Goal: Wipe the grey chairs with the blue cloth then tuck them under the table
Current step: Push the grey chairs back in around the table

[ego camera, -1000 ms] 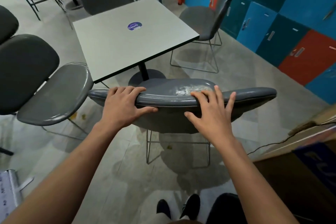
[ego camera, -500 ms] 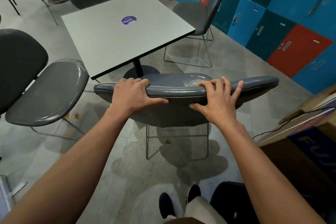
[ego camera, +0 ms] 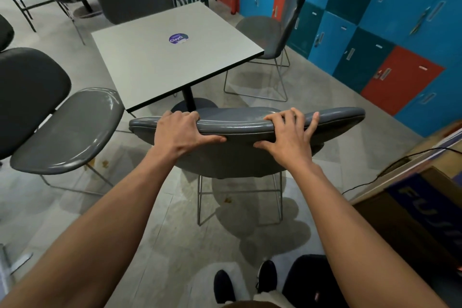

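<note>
Grey padded chair with wire legs (ego camera: pixel 246 130), gripped by its curved backrest: left hand (ego camera: pixel 181 134) curled over the top edge, thumb clamped beneath; right hand (ego camera: pixel 287 136) likewise wrapped round the rim, fingers spread across it. Chair standing just short of the pale square worktop with a round purple sticker (ego camera: pixel 172 57), seat nosing at the near corner, not yet tucked under. Blue cloth nowhere in view. Judging by that, wiping of this chair likely over, tucking in hand. Left to do: second glossy grey chair (ego camera: pixel 67 130) at the left, seat wholly clear of the worktop; third grey chair (ego camera: pixel 270 32) at the far right side, near the blue and red lockers (ego camera: pixel 375 32), also pulled out.
</note>
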`<state>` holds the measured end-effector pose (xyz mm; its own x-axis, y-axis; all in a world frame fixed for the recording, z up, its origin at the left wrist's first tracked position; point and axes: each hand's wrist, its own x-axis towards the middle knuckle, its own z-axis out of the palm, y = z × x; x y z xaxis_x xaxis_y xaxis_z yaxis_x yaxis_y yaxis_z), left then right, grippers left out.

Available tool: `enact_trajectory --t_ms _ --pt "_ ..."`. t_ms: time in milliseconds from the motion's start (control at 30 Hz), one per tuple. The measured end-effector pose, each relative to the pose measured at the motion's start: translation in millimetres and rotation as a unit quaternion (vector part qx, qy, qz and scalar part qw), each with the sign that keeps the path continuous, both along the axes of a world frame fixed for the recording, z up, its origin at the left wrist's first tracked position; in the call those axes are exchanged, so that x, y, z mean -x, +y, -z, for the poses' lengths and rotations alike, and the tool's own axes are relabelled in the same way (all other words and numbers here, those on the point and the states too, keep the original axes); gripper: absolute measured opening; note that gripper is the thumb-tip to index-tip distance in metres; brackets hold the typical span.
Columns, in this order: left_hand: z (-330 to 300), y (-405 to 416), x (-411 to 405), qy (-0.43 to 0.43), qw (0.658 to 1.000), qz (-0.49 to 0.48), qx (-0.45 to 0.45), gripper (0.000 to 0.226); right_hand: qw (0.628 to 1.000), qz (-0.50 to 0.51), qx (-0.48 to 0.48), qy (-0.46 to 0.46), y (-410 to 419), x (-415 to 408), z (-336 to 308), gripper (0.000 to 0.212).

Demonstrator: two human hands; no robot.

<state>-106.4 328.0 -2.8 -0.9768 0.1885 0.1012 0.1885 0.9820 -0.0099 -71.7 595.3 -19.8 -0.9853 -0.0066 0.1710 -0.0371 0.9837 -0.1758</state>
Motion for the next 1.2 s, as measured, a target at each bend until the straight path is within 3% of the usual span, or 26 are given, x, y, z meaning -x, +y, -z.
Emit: enact_trajectory --t_ms 433,800,1200 --pt "5.9 14.1 -52.2 0.001 0.998 -0.059 -0.013 0.106 0.994 -0.097 0.032 0.045 27.0 -10.4 8.0 0.06" --pt "6.8 28.3 -31.3 0.031 0.997 -0.075 -0.017 0.11 0.989 -0.133 0.04 0.052 42.1 29.5 10.0 0.056" --pt "9.3 52.7 19.2 0.056 0.991 -0.125 0.004 0.095 0.985 -0.164 0.037 0.027 59.9 110.5 2.8 0.056"
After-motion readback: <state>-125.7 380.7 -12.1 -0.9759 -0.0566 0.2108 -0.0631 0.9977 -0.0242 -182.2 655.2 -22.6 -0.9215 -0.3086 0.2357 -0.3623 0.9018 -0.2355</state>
